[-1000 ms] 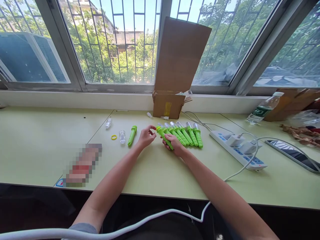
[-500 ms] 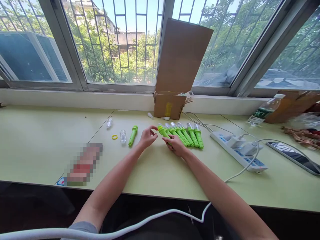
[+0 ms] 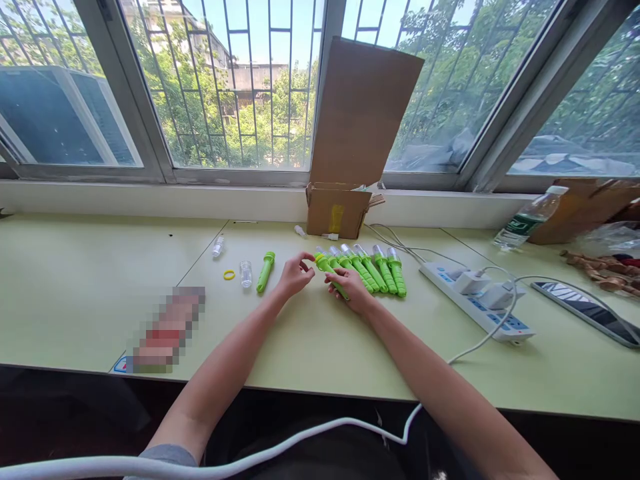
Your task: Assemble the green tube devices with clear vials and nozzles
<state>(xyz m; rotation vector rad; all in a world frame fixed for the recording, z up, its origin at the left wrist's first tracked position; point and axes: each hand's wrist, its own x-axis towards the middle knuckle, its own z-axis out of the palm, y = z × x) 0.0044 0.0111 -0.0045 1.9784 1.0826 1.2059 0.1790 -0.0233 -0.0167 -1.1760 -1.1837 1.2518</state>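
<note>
The right hand [image 3: 351, 291] grips a ribbed green plastic stick [image 3: 324, 267] left of the row of like sticks [image 3: 383, 273], while the left hand [image 3: 293, 275] is loosely parted and empty; a slipped grip could scatter that row.

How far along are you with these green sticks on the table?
Done, it seems: a row of capped sticks lies side by side. In hand: the right hand grips a capless stick, with the left hand curled at its yellowish tip. Still to do, probably: one bare stick, a clear cap and a yellow ring lie apart.
</note>
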